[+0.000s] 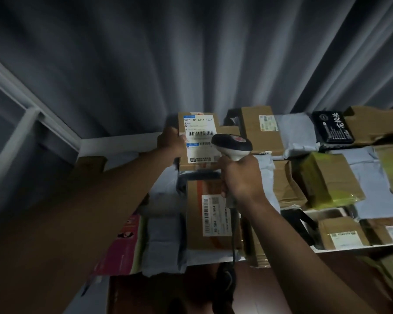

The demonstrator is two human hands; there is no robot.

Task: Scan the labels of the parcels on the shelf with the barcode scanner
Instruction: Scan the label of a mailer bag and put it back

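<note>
At frame centre the left hand (171, 141) grips the labelled parcel (199, 141) tilted on the shelf (114, 142), the right hand (241, 175) grasps the barcode scanner (233, 146) overlapping its label (199, 138); risks: misread, parcel slipping.

The scene is dimly lit, with deep shadow over the forearms and lower corners. Motion blur softens the curtain (191, 53), and straight lines are bent outward by wide-angle distortion at the edges.

Both arms stretched forward, left hand (171, 141) gripping with curled fingers, right hand (241, 175) fisted, knuckles up
</note>
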